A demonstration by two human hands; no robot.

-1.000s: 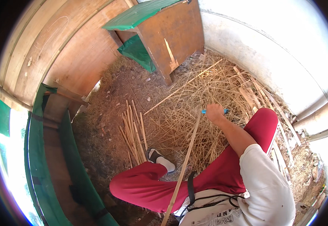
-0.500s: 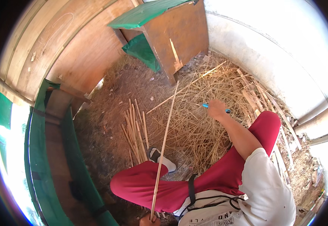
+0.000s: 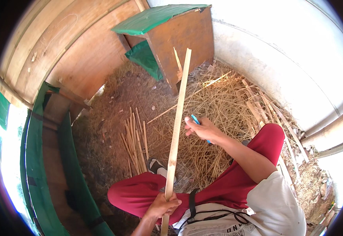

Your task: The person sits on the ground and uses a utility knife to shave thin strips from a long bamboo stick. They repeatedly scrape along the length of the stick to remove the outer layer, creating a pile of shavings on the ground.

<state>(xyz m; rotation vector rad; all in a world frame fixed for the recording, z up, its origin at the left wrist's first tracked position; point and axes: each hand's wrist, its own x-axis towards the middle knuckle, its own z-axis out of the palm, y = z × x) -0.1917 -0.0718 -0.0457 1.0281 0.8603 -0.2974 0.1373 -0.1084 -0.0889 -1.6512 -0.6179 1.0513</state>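
My left hand (image 3: 164, 205) is closed around the lower part of a long, pale bamboo strip (image 3: 178, 118). The strip slants up and away in front of my legs, its wide flat side showing. My right hand (image 3: 203, 129) grips a slim blue-handled tool (image 3: 195, 119), which sticks out on both sides of the fist; its working end cannot be made out. That hand hovers just right of the strip, apart from it, above a heap of straw-coloured shavings (image 3: 214, 106). A bundle of thin split sticks (image 3: 134, 137) lies on the ground beyond my left foot.
A wooden box with a green cover (image 3: 179, 51) stands at the far wall. Green-edged boards (image 3: 73, 157) run along the left. Loose wooden strips (image 3: 258, 106) lie by the white wall (image 3: 266, 51) on the right. My bent legs in red trousers (image 3: 140, 192) frame the work spot.
My left hand has come up into fuller view, raising the strip and turning its wide face toward me. My right hand has moved left and nearer to the strip, still gripping the blue-handled tool.
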